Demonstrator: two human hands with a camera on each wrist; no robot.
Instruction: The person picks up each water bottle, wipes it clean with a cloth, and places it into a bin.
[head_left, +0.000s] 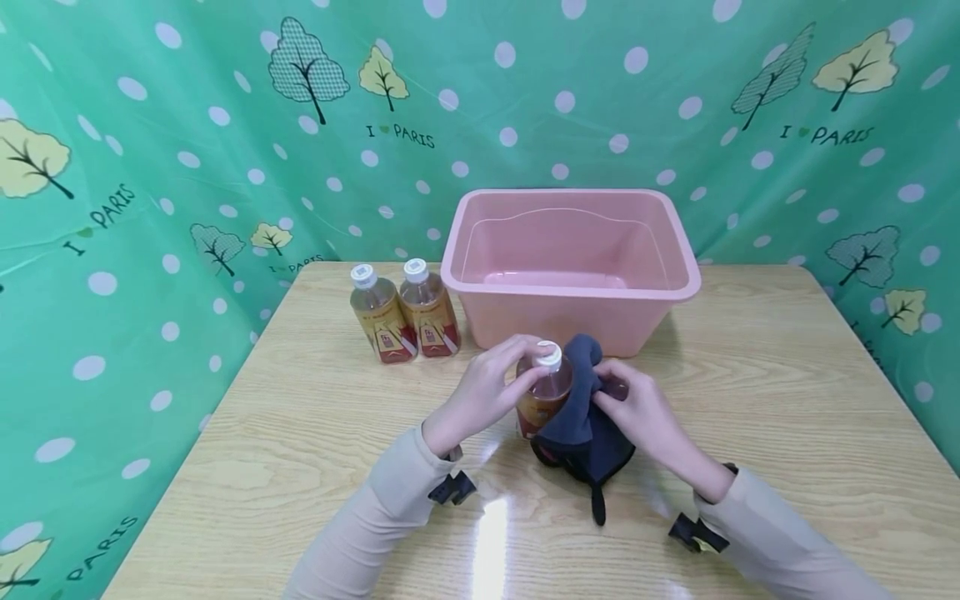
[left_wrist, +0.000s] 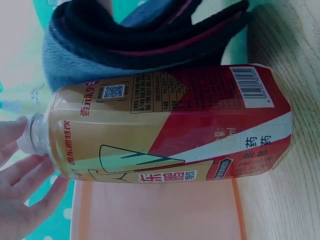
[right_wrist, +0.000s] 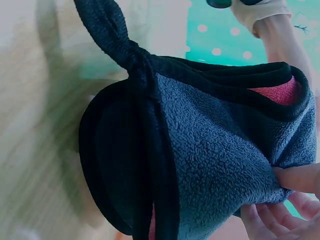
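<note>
My left hand (head_left: 487,385) holds a drink bottle (head_left: 538,410) by its white cap, fingers and thumb around the top. The left wrist view shows its gold and red label (left_wrist: 170,125) and its base close to the tabletop. Beside the bottle, my right hand (head_left: 642,410) pinches a dark blue-grey cloth (head_left: 576,417) between thumb and fingers. This cloth has black edging, a hanging loop (right_wrist: 107,30) and a pink inner side (right_wrist: 280,92). It hangs folded against the bottle's side, its lower edge and loop near the table.
Behind the hands stands a pink plastic bin (head_left: 570,292), with no contents visible. To its left, two similar capped bottles (head_left: 384,321) stand upright side by side. A green patterned curtain (head_left: 525,100) backs the wooden table (head_left: 315,467).
</note>
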